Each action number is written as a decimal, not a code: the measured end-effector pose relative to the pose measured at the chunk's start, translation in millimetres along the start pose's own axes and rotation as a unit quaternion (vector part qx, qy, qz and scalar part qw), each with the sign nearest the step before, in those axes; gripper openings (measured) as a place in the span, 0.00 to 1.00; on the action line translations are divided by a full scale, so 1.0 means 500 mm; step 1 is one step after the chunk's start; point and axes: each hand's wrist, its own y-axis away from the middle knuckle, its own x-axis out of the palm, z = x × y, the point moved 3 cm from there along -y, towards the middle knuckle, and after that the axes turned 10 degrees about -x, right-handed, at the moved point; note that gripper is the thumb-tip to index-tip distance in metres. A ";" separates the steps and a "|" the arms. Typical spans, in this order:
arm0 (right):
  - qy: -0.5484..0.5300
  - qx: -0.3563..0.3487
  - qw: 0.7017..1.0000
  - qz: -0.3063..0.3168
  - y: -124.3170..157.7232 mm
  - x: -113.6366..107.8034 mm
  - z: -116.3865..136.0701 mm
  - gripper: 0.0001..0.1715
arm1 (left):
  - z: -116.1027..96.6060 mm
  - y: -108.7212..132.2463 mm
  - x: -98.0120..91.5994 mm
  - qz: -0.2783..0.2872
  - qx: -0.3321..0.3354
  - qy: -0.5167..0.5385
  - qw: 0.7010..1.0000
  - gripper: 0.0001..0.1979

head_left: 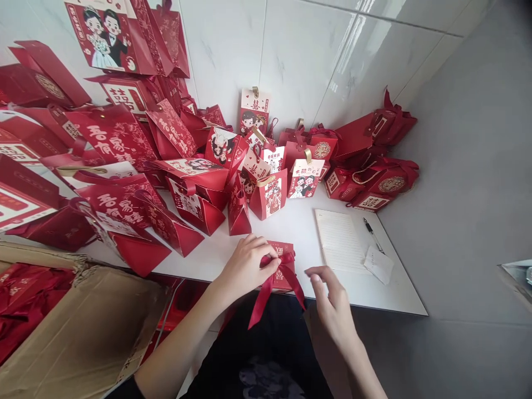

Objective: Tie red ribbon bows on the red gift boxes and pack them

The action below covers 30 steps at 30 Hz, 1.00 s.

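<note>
Pinching the red ribbon (287, 259) at its bow, the left hand (251, 263) has thumb and forefinger closed on the loop, the other fingers bent above. Ribbon lies across a small red box (286, 247) with printed characters, resting on the white table (301, 227) at its front edge, directly before the person; two ribbon tails hang over that edge towards the lap. Right hand (334, 293) is free of any load: fingers loosely curled, thumb apart from them, poised just to the right of the box and not touching it. Farther right, a lined notepad (341, 238) lies flat, a black-and-clear pen (373, 233) beside its right side, a crumpled slip of paper (379, 265) over its lower right corner. Behind the box, several small cartoon-couple boxes (272, 197) stand close together, some with gold tabs on top. Right rear: a group of red ribbon-tied boxes (374, 185) set near the grey wall (465, 166). Left side of the table is crowded with red gift boxes (116, 136), many tilted and overlapping; a large box (106, 41) with a printed couple sits highest, against the pale tiled wall (303, 50). Lower left, a cardboard carton (116, 321) with flaps spread contains red packets (37, 310), their details too blurred to read.
</note>
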 end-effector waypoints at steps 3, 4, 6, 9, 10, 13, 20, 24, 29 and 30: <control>-0.072 0.093 0.984 0.133 0.002 0.017 -0.003 0.24 | 0.001 0.001 -0.003 0.009 0.012 0.011 1.000 0.05; -0.090 0.106 0.979 0.149 0.005 0.023 -0.001 0.25 | 0.001 0.001 -0.003 0.009 0.014 0.010 1.000 0.05; -0.118 0.120 0.973 0.161 0.009 0.034 0.004 0.25 | 0.000 0.002 -0.003 0.002 0.015 0.006 1.000 0.05; -0.158 0.120 0.966 0.164 0.016 0.042 0.003 0.25 | -0.002 0.003 0.000 -0.004 0.013 0.008 1.000 0.06; -0.167 0.118 0.965 0.166 0.018 0.043 0.000 0.25 | -0.002 0.003 0.000 -0.004 0.012 0.010 1.000 0.06; -0.183 0.118 0.960 0.173 0.024 0.040 -0.007 0.25 | -0.002 0.002 0.002 0.002 0.003 0.012 1.000 0.06; -0.189 0.125 0.950 0.213 0.035 0.024 -0.011 0.25 | 0.001 0.002 0.001 0.005 -0.005 0.022 1.000 0.06; -0.182 0.110 0.963 0.164 0.005 0.001 -0.017 0.24 | 0.003 0.010 0.002 -0.016 -0.010 0.054 0.998 0.03; -0.093 0.081 0.991 0.043 -0.059 0.005 -0.018 0.26 | 0.016 0.024 -0.012 -0.181 -0.116 0.063 0.975 0.07; -0.083 0.079 0.992 0.048 -0.068 0.015 -0.015 0.26 | 0.018 0.026 -0.012 -0.177 -0.144 0.050 0.972 0.09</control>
